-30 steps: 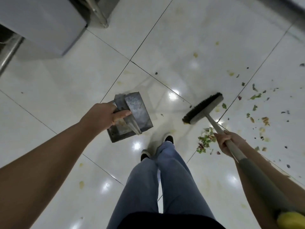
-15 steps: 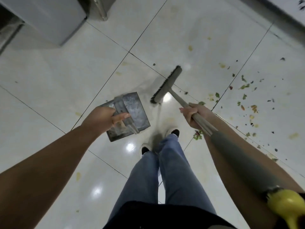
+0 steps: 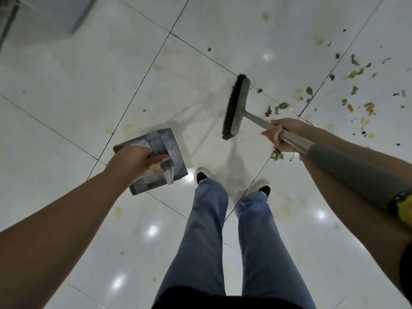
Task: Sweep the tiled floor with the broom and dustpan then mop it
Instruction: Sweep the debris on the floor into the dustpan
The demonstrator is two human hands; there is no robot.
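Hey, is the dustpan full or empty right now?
Cannot tell. The left hand holds the dustpan above the floor, and its inside is not visible. The scraps lie unswept.

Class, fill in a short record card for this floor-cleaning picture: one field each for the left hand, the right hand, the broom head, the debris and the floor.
Left hand: left hand grips the handle of the grey dustpan, held above the floor
Right hand: right hand grips the broom shaft
Broom head: broom head, dark bristles facing the dustpan side
Debris: vegetable scraps scattered on the person's right, beyond the broom head
Floor: glossy white tiled floor with yellowish stains
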